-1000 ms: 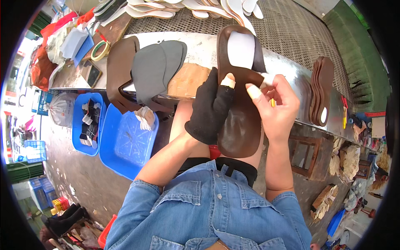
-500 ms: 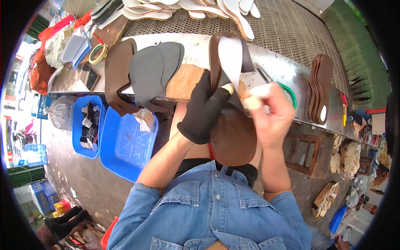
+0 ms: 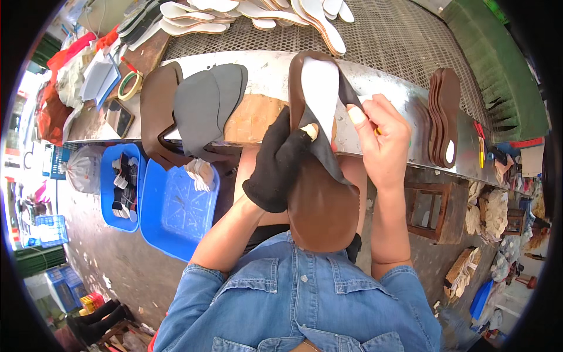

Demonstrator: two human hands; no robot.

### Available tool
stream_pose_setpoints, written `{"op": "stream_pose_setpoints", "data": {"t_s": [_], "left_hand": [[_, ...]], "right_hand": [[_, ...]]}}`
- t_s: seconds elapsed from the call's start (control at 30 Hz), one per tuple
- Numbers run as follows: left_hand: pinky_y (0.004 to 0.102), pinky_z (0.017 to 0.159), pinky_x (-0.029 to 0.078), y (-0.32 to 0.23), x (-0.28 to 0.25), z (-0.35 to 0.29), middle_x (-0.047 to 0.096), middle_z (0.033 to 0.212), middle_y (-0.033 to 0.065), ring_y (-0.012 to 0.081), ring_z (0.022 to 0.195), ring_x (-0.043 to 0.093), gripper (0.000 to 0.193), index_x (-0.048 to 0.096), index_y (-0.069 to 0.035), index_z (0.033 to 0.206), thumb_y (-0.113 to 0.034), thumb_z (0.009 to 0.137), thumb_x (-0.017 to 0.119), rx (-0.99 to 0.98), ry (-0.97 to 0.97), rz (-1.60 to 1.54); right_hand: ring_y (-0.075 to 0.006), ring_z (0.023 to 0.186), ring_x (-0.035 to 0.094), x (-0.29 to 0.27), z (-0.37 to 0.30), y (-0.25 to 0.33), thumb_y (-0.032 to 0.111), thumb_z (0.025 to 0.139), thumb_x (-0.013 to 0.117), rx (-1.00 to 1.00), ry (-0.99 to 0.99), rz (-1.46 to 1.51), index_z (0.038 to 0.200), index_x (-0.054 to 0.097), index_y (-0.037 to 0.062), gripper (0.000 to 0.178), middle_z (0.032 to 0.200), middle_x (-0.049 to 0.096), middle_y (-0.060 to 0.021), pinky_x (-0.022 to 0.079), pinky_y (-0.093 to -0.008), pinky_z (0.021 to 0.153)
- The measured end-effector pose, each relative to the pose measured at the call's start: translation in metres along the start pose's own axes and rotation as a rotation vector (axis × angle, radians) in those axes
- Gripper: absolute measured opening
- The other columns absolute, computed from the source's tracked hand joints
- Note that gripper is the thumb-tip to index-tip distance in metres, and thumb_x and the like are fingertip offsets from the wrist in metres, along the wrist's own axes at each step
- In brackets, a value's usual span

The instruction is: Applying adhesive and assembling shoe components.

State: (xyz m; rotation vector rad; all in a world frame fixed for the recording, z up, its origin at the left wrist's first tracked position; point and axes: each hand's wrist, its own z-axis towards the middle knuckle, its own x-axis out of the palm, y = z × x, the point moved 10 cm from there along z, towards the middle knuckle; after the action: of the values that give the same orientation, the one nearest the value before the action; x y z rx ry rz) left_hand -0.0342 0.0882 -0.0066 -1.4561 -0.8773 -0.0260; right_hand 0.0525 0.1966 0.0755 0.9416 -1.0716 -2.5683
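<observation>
My left hand (image 3: 278, 158), in a black glove with the thumb tip covered in pale material, grips a brown leather insole cover (image 3: 324, 214) near its narrow middle. A white insole board (image 3: 319, 85) lies on the cover's upper part, and the cover's dark underside shows around the left thumb. The cover's rounded lower end hangs over my lap. Bare except for pale covers on the fingertips, my right hand (image 3: 384, 138) pinches the cover's right edge (image 3: 349, 94) and holds it away from the board. Its fingers partly hide that edge.
Brown pieces (image 3: 157, 108) and grey pieces (image 3: 202, 102) overlap on the bench at left, by a wooden block (image 3: 252, 120). Stacked brown insoles (image 3: 443, 117) lie at right. White insole boards (image 3: 258, 12) cover the far mesh. Blue bins (image 3: 176, 205) stand below left.
My right hand has moved up and slightly right, and now holds the cover's edge out from the board. The cover's lower end has shifted slightly left and down; my left hand keeps its grip.
</observation>
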Motion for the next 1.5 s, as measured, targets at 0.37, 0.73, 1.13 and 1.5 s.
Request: {"op": "stream_pose_setpoints", "data": {"t_s": [0.37,0.73,1.13,1.5], "left_hand": [[0.0269,0.073,0.048,-0.008,0.011,0.001,0.061,0.089,0.0080,0.0128,0.082,0.058,0.030,0.048,0.000,0.113,-0.020,0.091,0.048,0.126,0.014,0.073],[0.0281,0.077,0.046,-0.010,0.004,0.003,0.060,0.098,0.0088,0.0129,0.089,0.055,0.035,0.047,0.002,0.119,-0.019,0.091,0.048,0.167,0.038,0.179],[0.0269,0.080,0.044,-0.009,0.000,0.001,0.057,0.101,0.0071,0.0119,0.094,0.052,0.038,0.044,0.003,0.122,-0.021,0.093,0.047,0.226,0.033,0.192],[0.0274,0.074,0.045,-0.024,-0.009,0.001,0.064,0.094,0.0069,0.0084,0.084,0.054,0.037,0.057,0.003,0.110,-0.025,0.087,0.064,0.155,-0.005,0.406]], "right_hand": [[-0.0261,0.059,0.052,0.006,-0.005,0.017,0.001,0.080,0.062,-0.092,0.017,-0.094,0.083,0.058,-0.0045,0.007,0.075,0.052,-0.0117,0.041,-0.0335,0.054],[-0.0116,0.064,0.051,0.012,-0.013,-0.005,0.011,0.087,0.057,0.104,0.103,0.488,0.079,0.060,-0.0040,0.018,0.069,0.053,-0.0045,0.038,-0.0262,0.056],[-0.0045,0.062,0.049,0.059,-0.018,-0.025,0.010,0.081,0.068,0.451,0.350,0.808,0.093,0.054,0.0021,0.019,0.078,0.058,0.0006,0.040,-0.0198,0.056],[-0.0018,0.056,0.047,0.047,-0.044,-0.041,0.013,0.087,0.064,0.511,0.167,0.857,0.082,0.059,0.0063,0.010,0.067,0.053,0.0050,0.036,-0.0169,0.050]]}}
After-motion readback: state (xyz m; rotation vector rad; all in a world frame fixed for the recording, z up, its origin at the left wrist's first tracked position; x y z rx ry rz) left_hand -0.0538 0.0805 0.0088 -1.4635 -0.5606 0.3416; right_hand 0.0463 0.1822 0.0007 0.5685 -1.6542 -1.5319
